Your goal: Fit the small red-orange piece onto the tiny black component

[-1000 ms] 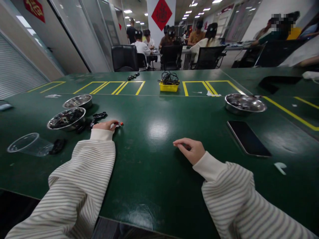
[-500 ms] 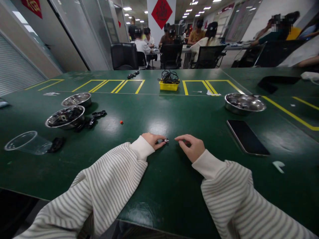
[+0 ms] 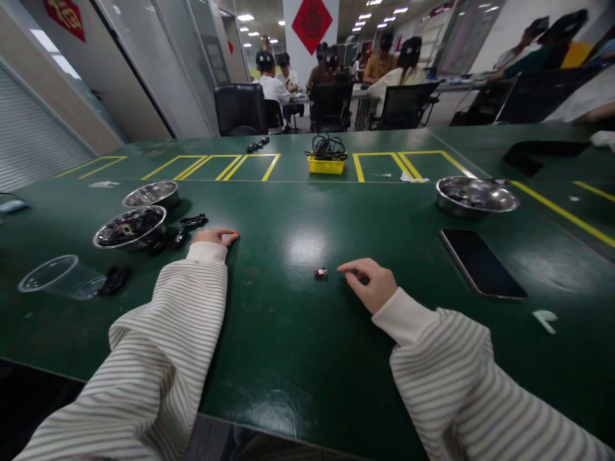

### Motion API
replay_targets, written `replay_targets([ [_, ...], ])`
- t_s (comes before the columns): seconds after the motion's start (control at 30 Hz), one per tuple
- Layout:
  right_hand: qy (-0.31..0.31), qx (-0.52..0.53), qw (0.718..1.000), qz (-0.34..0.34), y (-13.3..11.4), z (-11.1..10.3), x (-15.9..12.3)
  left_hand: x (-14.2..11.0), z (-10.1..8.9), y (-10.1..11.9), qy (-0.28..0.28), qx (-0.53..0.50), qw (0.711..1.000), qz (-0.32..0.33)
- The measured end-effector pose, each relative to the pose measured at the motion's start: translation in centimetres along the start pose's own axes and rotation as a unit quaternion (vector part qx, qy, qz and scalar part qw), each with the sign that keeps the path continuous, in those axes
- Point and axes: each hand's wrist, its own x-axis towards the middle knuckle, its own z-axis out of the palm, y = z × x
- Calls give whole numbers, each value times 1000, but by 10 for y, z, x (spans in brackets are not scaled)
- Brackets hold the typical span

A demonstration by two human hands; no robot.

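My left hand [image 3: 214,236] reaches out flat on the green table [image 3: 298,333], its fingertips at a tiny orange piece [image 3: 235,232]; whether it grips the piece is unclear. My right hand [image 3: 371,285] rests on the table with loosely curled fingers and holds nothing. A small dark-and-red part [image 3: 320,273] lies alone on the table just left of my right fingertips. Black parts [image 3: 192,221] lie beside my left hand, next to a steel bowl [image 3: 129,228] filled with more parts.
A second steel bowl [image 3: 150,193] stands behind the first, and a third bowl [image 3: 476,195] at the right. A clear plastic cup [image 3: 60,278] lies on its side. A black phone [image 3: 482,263] lies right. A yellow tray [image 3: 326,165] holds cables. People sit beyond.
My left hand left the small part in the middle of the table and moved back left to the orange piece. My right hand stayed in place.
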Motion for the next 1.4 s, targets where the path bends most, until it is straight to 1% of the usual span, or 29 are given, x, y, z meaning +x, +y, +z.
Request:
replay_targets([
  [0.1,-1,3,1000,3,-1,-1,0,3,4,9,-4,-28,1000,3],
  [0.17,-2,14,1000,5,-2,-2,0,3,7,25,-18,-71,997,26],
  [0.23,-13,41,999,9,-3,-2,1,-4,10,52,-37,-111,992,53],
  [0.3,-31,91,995,24,-5,-1,1,-17,11,88,-45,-138,986,81],
  [0.33,-40,125,991,38,-6,0,1,-25,10,107,-45,-171,978,109],
  [0.37,-50,164,984,56,-7,2,1,-34,9,127,-41,-199,971,129],
  [0.43,-73,249,961,95,-8,5,1,-48,4,159,-13,-230,962,145],
  [0.47,-83,287,948,111,-9,7,0,-54,1,171,-8,-242,958,155],
  [0.53,-92,336,928,133,-10,10,0,-61,-5,187,-9,-259,951,171],
  [0.6,-82,358,918,148,-11,12,0,-63,-8,192,-14,-269,946,182],
  [0.67,-67,368,913,161,-12,13,0,-64,-9,191,-18,-269,946,179],
  [0.73,-50,373,910,174,-12,14,0,-63,-9,189,-38,-262,949,171],
  [0.83,-3,378,906,189,-8,15,0,-61,-5,184,-100,-221,961,136],
  [0.9,38,374,906,194,-3,14,1,-58,0,180,-148,-160,970,109],
  [0.97,57,353,914,190,3,11,2,-54,6,175,-192,-99,972,98],
  [1.0,51,335,922,187,6,9,2,-52,9,173,-208,-80,970,100],
  [1.07,26,281,945,165,10,5,2,-51,11,171,-224,-74,965,118],
  [1.13,3,210,969,128,11,1,2,-51,11,170,-218,-98,961,142],
  [1.2,-20,144,986,84,9,-1,0,-53,9,171,-190,-130,959,164],
  [1.3,-51,82,995,33,2,-1,-2,-57,6,173,-148,-170,953,202],
  [1.4,-55,69,996,20,-5,1,-3,-59,4,174,-129,-181,948,227],
])
